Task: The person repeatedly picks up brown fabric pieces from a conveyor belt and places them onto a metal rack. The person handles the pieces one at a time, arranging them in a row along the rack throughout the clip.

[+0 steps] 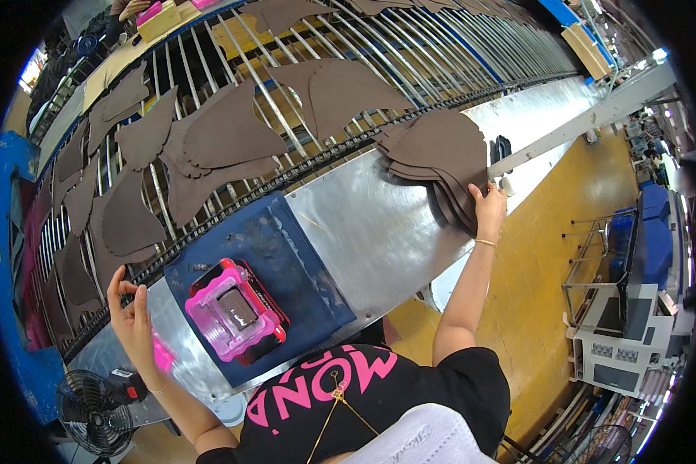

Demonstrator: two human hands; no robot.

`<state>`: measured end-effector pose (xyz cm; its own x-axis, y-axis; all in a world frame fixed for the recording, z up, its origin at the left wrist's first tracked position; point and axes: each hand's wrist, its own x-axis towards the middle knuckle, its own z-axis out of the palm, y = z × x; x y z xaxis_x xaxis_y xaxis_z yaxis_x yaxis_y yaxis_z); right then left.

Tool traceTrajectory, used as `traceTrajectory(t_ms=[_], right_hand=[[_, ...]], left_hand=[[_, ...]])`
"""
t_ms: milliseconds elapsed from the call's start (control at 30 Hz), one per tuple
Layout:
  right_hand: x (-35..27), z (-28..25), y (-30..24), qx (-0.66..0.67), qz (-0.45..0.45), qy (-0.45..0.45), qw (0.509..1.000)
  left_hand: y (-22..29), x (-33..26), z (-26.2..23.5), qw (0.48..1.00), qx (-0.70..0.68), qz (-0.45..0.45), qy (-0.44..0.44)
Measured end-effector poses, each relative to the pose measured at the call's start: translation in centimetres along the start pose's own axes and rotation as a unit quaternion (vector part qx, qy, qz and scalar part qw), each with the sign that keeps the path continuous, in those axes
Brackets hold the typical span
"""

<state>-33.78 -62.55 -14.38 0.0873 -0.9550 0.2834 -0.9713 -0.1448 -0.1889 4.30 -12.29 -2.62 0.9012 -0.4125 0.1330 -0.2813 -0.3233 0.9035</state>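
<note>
A stack of flat dark brown cut pieces [441, 147], leather-like with curved edges, lies on the metal table at the right. My right hand [489, 207] is closed at the stack's near right edge, thumb and fingers on a piece there. At the far left my left hand [133, 315] is raised beside the roller conveyor's edge, its fingers apart and nothing visible in them. Between the hands, a pink plastic tray [213, 323] with a dark block [238, 308] in it sits on a red-and-black base, on a dark blue mat [305, 282].
Across the conveyor's metal rollers [197, 66] lie several more brown pieces [228, 127], some overlapping. A chain runs along its near edge. A metal beam [588, 116] slants over the table's right end. A black fan [95, 412] stands at lower left. Another person's hand [134, 9] shows at top left.
</note>
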Motion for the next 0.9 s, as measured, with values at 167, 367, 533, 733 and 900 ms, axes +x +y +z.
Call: traceTrajectory(t_ms=[167,367,533,733,900], right_hand=[[1.0,-0.6,-1.3,-0.027,-0.011,-0.021,0.999],[-0.9,-10.2,-8.8,0.109,-0.129,0.001,0.986],[-5.6,-16.1,-15.2,0.497,-0.165,-0.028,0.851],[-14.7,-14.8,-23.7,0.727,-0.29,-0.235,0.577],[-20.0,-12.0,-27.4,0.594,-0.453,-0.251,0.616]], left_hand=[[-0.3,-0.8,-0.1,1.0,-0.021,0.02,-0.004],[1.7,-1.7,0.1,1.0,-0.003,0.026,-0.012],[4.4,-0.6,2.6,0.994,-0.045,0.095,-0.036],[5.3,-0.1,2.6,0.975,-0.215,0.036,-0.031],[4.4,-3.5,-5.7,0.99,-0.127,0.029,0.06]])
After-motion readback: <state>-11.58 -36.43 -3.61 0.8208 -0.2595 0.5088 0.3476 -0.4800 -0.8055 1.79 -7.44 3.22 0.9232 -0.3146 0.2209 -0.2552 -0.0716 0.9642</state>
